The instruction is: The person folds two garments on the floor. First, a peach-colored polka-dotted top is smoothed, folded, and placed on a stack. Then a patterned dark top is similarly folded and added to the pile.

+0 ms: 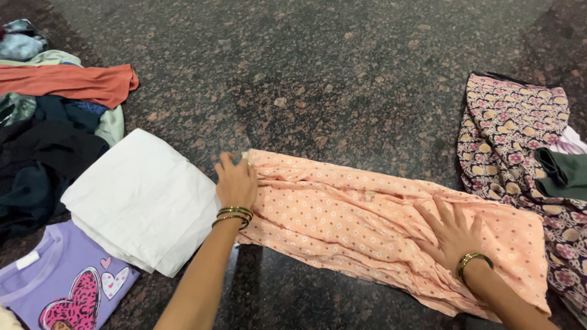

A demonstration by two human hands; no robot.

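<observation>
A peach garment [361, 220] with small white dots lies folded into a long strip across the dark speckled floor. My left hand [235, 181] rests on its left end, fingers curled over the edge, bangles on the wrist. My right hand [450, 232] lies flat with fingers spread on the garment's right part, a bangle on that wrist too. Neither hand lifts the cloth.
A folded white cloth [140, 198] lies just left of the peach garment. A purple shirt with a pink heart [61, 284] is at bottom left. A heap of dark, orange and green clothes [49, 116] sits at far left. A maroon patterned garment [513, 134] lies at right.
</observation>
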